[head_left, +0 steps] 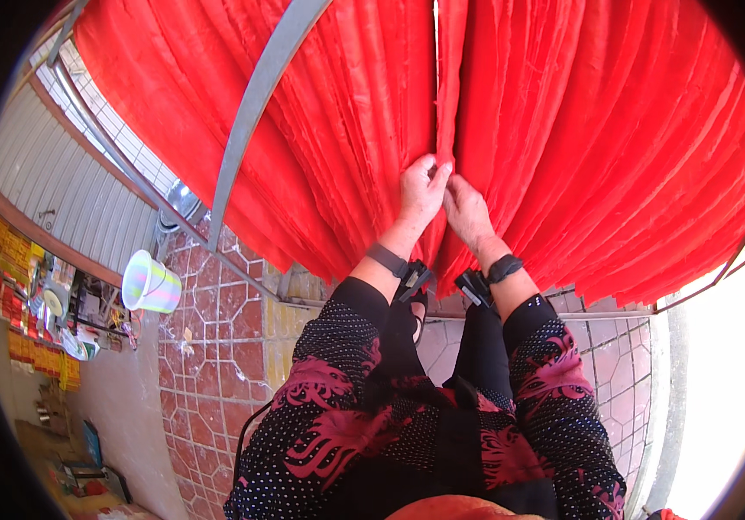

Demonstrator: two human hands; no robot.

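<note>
Red cloth (pixel 563 147) hangs in many layered folds across the top of the head view, spreading left and right. At its middle, by a narrow gap between folds, my left hand (pixel 422 191) pinches the edge of one strip of the cloth between thumb and fingers. Close beside it, almost touching, my right hand (pixel 468 208) is closed at the same edge, its fingertips partly hidden. Both wrists wear dark bands with small black devices.
A curved grey metal bar (pixel 255 104) crosses before the cloth at the left, joined to a metal rail frame (pixel 143 182). A pale striped bucket (pixel 152 283) stands on the left. Red paving tiles (pixel 208 364) lie below, with crowded shelves (pixel 22 303) at far left.
</note>
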